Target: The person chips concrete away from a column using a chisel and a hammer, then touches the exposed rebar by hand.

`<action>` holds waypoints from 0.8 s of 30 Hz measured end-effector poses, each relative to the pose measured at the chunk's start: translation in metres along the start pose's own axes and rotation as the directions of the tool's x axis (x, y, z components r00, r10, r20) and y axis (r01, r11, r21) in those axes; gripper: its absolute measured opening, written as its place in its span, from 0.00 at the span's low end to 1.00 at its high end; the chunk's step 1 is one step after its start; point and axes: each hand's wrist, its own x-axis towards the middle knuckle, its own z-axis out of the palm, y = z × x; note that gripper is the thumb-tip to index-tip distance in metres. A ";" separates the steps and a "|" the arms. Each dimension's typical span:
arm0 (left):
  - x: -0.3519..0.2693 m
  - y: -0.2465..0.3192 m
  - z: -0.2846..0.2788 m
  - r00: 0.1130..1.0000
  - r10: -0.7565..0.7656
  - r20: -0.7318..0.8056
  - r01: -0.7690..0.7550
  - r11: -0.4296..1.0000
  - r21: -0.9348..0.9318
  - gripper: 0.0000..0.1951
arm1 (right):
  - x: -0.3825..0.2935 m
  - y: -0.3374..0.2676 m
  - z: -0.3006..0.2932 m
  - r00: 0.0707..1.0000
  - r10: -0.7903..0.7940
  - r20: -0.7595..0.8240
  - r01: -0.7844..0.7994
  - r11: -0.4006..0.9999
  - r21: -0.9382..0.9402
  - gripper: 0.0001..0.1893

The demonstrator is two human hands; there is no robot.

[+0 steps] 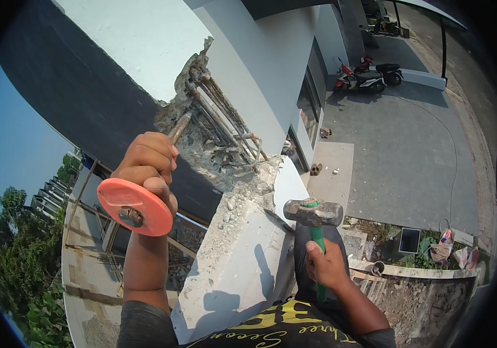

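Note:
My left hand [146,161] is closed around a steel chisel [180,127] with an orange hand guard [135,206]. The chisel's far end meets the broken concrete [200,143] of a beam, beside bare rusty rebar [222,122]. Its struck end, rusty and blunt, shows through the guard towards me. In my right hand [329,265], lower and to the right, is a sledge hammer [313,213] held upright by its green handle, with its worn steel head apart from the chisel.
Rubble lies on the white wall top [231,261] before me. Far below are a paved yard [405,165], parked motor scooters [359,80], sandals [316,169] and bags [443,248]. Wooden poles [83,187] stand at the left. The white beam [139,39] ends in a jagged edge.

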 end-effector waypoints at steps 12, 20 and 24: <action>0.000 -0.047 0.060 0.913 0.211 0.349 -0.337 0.872 0.355 0.10 | -0.005 -0.009 0.005 0.948 -0.232 0.218 0.267 0.953 -0.146 0.27; 0.014 -0.056 0.071 0.927 0.268 0.262 -0.350 0.869 0.351 0.09 | -0.016 -0.082 0.018 0.832 -0.549 0.082 0.550 0.835 0.009 0.32; 0.017 -0.054 0.069 0.948 0.237 0.210 -0.300 0.885 0.356 0.10 | -0.018 -0.117 0.036 0.595 -0.796 -0.109 0.784 0.605 -0.140 0.35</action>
